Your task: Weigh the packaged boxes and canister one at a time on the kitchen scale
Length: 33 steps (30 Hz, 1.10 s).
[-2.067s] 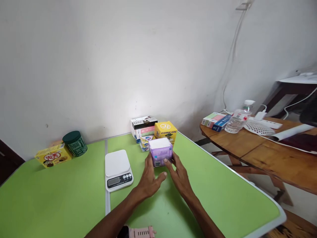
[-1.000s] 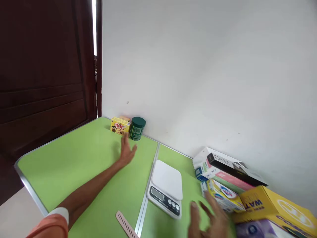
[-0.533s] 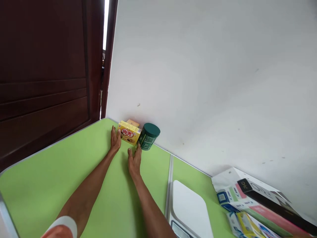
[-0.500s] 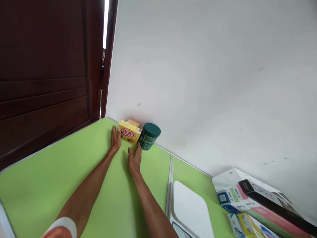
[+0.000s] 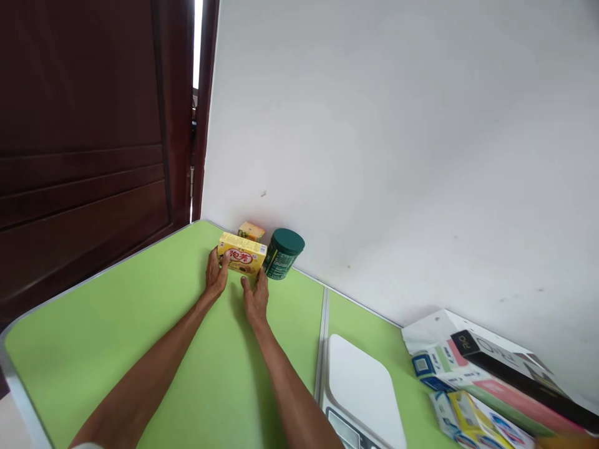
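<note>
Hands, left [image 5: 216, 273] and right [image 5: 256, 300], grip opposite ends of a yellow box [image 5: 241, 255], left of centre, beside a green canister [image 5: 284, 254]; white scale [image 5: 365, 390] lower right.

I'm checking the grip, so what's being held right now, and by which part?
The yellow box: the left hand grips its left end, and the right hand is at its lower right corner.

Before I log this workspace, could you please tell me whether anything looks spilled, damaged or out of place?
Nothing stands out: the yellow box in hand and the green canister look undamaged, and no spill shows. Only small marks dot the white wall.
</note>
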Available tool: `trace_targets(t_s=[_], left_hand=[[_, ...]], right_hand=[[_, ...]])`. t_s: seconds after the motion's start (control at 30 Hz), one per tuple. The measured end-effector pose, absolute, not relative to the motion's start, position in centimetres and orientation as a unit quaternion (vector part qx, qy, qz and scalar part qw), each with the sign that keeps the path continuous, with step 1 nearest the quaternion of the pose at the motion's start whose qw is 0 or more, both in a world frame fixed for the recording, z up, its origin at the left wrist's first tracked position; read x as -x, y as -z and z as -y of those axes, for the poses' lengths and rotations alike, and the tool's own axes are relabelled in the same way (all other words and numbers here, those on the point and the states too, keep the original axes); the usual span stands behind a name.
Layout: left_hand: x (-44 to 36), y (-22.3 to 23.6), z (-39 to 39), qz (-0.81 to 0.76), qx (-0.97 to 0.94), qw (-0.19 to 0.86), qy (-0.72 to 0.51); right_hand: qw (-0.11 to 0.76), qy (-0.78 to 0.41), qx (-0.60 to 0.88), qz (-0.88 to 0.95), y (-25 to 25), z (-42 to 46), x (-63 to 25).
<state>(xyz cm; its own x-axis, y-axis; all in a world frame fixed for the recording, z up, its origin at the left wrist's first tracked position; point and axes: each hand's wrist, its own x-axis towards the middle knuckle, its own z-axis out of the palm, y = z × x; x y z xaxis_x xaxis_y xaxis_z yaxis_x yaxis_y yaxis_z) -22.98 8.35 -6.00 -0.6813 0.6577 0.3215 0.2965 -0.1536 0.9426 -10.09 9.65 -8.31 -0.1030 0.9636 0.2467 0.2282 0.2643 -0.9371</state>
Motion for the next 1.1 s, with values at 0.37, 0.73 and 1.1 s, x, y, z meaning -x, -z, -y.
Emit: trace_targets(t_s=[0.37,0.73,1.1], left_hand=[[15.6,-0.5,2.6,-0.564,-0.448,0.174,-0.672],[-0.3,-0.3,6.0,-0.455,-0.562,0.332,-0.606],[-1.0,2.7,6.3,-0.493,-0.605,0.342,-0.523]], right_hand=[[0.518,-0.352,0.419,0.657,-0.2,-1.0,2.1],[0.542,-0.271,0.555,0.570,-0.1,6.3,-17.7],[0.535,-0.259,0.581,0.556,4.3,7.3,-20.7]])
